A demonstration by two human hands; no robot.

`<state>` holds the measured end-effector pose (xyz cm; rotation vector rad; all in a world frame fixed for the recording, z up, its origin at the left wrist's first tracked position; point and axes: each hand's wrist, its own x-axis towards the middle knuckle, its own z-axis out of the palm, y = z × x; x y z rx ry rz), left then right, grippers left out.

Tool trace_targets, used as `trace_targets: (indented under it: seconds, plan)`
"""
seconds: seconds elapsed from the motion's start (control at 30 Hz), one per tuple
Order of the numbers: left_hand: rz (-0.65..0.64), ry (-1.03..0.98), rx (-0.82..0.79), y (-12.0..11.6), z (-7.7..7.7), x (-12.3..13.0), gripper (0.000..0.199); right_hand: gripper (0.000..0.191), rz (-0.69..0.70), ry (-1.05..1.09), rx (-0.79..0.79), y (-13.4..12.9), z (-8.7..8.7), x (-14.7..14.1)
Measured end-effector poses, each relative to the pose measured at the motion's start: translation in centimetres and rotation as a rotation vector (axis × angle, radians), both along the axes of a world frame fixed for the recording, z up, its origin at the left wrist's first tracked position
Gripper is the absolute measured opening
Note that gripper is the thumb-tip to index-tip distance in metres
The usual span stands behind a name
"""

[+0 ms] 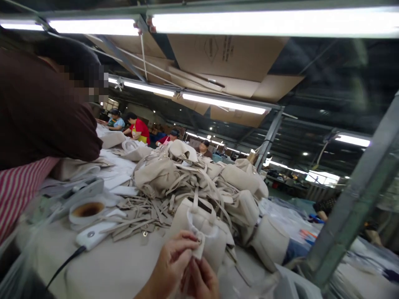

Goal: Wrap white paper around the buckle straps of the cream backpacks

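My left hand pinches a small beige leather tab with a shiny metal fitting near its upper end. Just below it, the fingers of my right hand are closed at the tab's lower end, on what looks like a narrow beige strap; part of this grip is hidden. Right behind both hands stands a beige handbag with a looped handle and some whitish wrapping at its opening. Whether the tab is joined to this bag I cannot tell.
Beige bags are heaped behind, with loose straps to their left. A white corded device lies near a brown-stained round dish. A co-worker in a dark top leans in at left. A metal post slants at right.
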<state>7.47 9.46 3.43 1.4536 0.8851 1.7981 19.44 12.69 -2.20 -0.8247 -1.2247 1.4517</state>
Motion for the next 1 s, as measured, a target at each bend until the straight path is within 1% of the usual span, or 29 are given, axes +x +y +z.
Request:
trace_targets:
  seconds: [0.07,0.17,0.23,0.27,0.33,0.43,0.6,0.7,0.83,1.0]
  plan:
    - [0.017,-0.083,-0.125,-0.2,0.6,0.3,0.02,0.048,-0.024,0.03,-0.008,-1.0,-0.2,0.3]
    - [0.009,-0.243,-0.324,0.0,0.9,0.6,0.015,0.052,-0.002,0.059,0.009,-1.7,0.4,1.0]
    - [-0.047,-0.337,-0.403,0.1,0.8,0.6,0.023,0.055,-0.002,0.069,-0.005,-1.8,0.9,1.4]
    - [-0.083,-0.353,-0.427,0.1,0.7,0.6,0.029,0.056,-0.025,0.062,-0.011,-1.7,1.1,1.6]
    - [-0.149,-0.321,-0.464,0.1,0.6,0.3,0.032,0.058,-0.095,0.03,-0.011,-1.5,1.4,1.6]
    - [-0.183,-0.219,-0.517,0.2,0.6,-0.2,0.026,0.056,-0.146,-0.007,0.013,-1.3,1.5,1.3]
    - [-0.111,-0.038,-0.55,0.7,1.1,-1.3,0.021,0.045,-0.113,0.022,0.052,-1.2,0.8,0.9]
    - [-0.154,0.065,-0.594,0.8,1.3,-1.7,0.021,0.044,-0.134,0.098,0.057,-1.0,0.0,0.7]
    - [-0.193,0.148,-0.599,0.9,1.3,-1.9,0.015,0.043,-0.176,0.171,0.09,-0.5,-1.0,0.3]
    - [-0.212,0.198,-0.598,1.4,0.7,-2.3,0.012,0.044,-0.169,0.154,0.078,-0.5,-1.1,0.2]
